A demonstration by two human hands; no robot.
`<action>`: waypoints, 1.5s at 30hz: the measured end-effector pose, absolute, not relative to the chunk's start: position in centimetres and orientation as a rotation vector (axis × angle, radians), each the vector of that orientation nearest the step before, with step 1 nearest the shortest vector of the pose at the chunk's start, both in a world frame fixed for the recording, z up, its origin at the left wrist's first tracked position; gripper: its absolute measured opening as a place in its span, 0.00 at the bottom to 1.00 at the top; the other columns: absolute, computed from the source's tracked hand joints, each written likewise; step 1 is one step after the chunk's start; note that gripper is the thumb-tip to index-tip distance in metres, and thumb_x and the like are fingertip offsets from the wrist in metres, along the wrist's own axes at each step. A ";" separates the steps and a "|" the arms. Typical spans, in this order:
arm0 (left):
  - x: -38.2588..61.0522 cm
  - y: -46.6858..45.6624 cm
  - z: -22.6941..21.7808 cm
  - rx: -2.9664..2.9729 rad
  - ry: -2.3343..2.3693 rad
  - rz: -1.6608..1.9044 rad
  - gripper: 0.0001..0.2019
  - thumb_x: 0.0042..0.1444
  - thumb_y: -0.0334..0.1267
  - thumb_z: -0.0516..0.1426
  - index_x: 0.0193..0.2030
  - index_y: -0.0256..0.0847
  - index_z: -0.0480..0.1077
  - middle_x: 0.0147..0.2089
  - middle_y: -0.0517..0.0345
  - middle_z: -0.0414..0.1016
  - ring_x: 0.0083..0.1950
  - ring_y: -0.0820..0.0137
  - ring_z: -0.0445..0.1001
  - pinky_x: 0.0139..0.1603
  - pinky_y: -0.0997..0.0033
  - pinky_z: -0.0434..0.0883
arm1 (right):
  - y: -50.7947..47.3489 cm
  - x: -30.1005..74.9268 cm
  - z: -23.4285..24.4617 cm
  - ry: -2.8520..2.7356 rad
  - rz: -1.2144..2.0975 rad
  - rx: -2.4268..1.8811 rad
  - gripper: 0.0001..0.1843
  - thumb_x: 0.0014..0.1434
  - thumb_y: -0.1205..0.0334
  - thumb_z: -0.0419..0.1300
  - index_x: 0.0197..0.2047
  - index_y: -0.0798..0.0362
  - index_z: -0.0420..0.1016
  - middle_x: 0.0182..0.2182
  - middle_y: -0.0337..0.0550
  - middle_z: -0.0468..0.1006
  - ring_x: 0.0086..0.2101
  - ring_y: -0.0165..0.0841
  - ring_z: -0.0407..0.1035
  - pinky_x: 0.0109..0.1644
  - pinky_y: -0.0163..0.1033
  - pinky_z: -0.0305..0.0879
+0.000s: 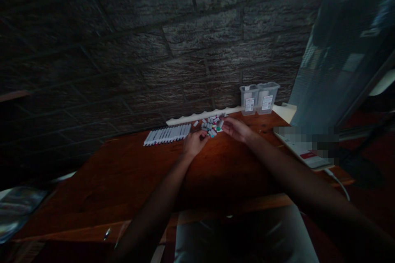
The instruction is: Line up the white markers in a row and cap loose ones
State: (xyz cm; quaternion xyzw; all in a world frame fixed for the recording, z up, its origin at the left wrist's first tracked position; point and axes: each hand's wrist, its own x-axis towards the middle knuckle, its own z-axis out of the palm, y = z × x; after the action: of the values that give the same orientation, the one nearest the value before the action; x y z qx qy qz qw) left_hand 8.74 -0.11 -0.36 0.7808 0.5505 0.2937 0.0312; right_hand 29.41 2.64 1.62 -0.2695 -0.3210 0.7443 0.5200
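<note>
A loose heap of small white marker caps (pixel 211 125) with coloured ends lies near the far edge of the wooden table (pixel 129 172). My left hand (pixel 194 143) rests just left of the heap, fingers curled toward it; whether they hold anything is hidden. My right hand (pixel 236 128) reaches in from the right, fingers pinched on a green-tipped cap (pixel 219 128). A row of white markers (pixel 167 134) lies side by side to the left of the heap.
Two clear plastic containers (pixel 259 98) with labels stand at the back right against the dark brick wall. A long white scalloped marker holder (pixel 197 116) lies behind the heap. A white booklet (pixel 304 150) sits at the right edge. A cable hangs off the table's right.
</note>
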 end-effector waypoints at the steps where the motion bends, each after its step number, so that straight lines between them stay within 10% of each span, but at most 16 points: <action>1: 8.7 -0.1 -0.4 2.409 1.692 0.908 0.07 0.55 0.39 0.60 0.39 0.44 0.77 0.37 0.59 0.80 0.39 0.67 0.77 0.42 0.68 0.70 | 2.6 29.5 1.8 -0.724 1.818 -0.637 0.04 0.58 0.72 0.58 0.33 0.55 0.73 0.27 0.40 0.79 0.27 0.24 0.73 0.33 0.26 0.72; 16: 8.8 0.0 -0.5 2.367 1.730 0.864 0.09 0.56 0.43 0.59 0.38 0.43 0.77 0.35 0.58 0.80 0.35 0.68 0.76 0.37 0.70 0.69 | 3.1 30.5 2.5 -0.594 1.819 -0.598 0.03 0.59 0.67 0.59 0.37 0.53 0.73 0.27 0.36 0.79 0.25 0.24 0.72 0.28 0.26 0.71; 23: 9.2 -0.4 -0.2 2.326 1.632 1.086 0.15 0.61 0.48 0.54 0.36 0.41 0.76 0.27 0.59 0.76 0.28 0.72 0.72 0.31 0.73 0.65 | 3.6 30.8 2.0 -0.831 1.590 -0.644 0.12 0.44 0.62 0.72 0.32 0.52 0.76 0.26 0.34 0.78 0.24 0.22 0.69 0.27 0.26 0.66; 35: 9.4 -0.9 -0.1 2.383 1.522 1.152 0.16 0.61 0.48 0.54 0.48 0.43 0.74 0.38 0.57 0.80 0.31 0.70 0.74 0.35 0.72 0.68 | 2.6 29.2 1.5 -1.299 1.449 -0.655 0.16 0.43 0.57 0.71 0.35 0.54 0.76 0.30 0.39 0.81 0.29 0.28 0.73 0.33 0.32 0.70; 45: 7.8 1.3 -0.6 1.827 1.604 1.765 0.12 0.66 0.44 0.46 0.50 0.41 0.60 0.40 0.53 0.79 0.35 0.70 0.76 0.41 0.69 0.71 | 4.2 31.9 0.1 -1.906 0.459 -1.511 0.13 0.53 0.62 0.65 0.43 0.51 0.79 0.43 0.47 0.80 0.44 0.40 0.74 0.51 0.41 0.67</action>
State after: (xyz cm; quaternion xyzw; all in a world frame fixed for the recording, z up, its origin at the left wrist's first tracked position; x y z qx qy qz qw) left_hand 7.77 1.27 -0.59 0.6066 0.5326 0.5862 0.0689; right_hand 31.91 4.21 0.08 -0.5768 -0.7277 0.1751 0.3273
